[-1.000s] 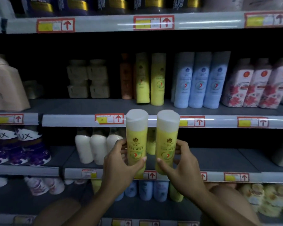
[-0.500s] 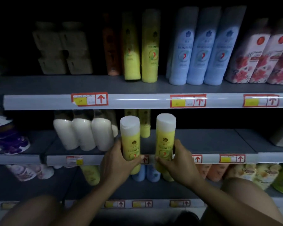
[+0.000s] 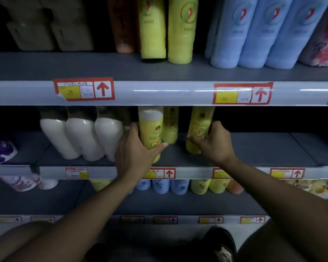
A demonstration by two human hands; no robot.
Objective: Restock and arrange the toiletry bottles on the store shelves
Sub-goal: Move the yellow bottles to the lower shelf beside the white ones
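Single head-worn wide-angle view, aimed forward and slightly down, held close to the middle shelf [image 3: 254, 148]; edges are curved by the lens.

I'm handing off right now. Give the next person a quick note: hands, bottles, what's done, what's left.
Left hand grips one yellow bottle; right hand grips a second yellow bottle.
Both bottles are upright at the middle shelf, next to a matching yellow bottle further back and right of the white bottles.
Done: bottles brought to the shelf.
Left: set them down, release, line them up.
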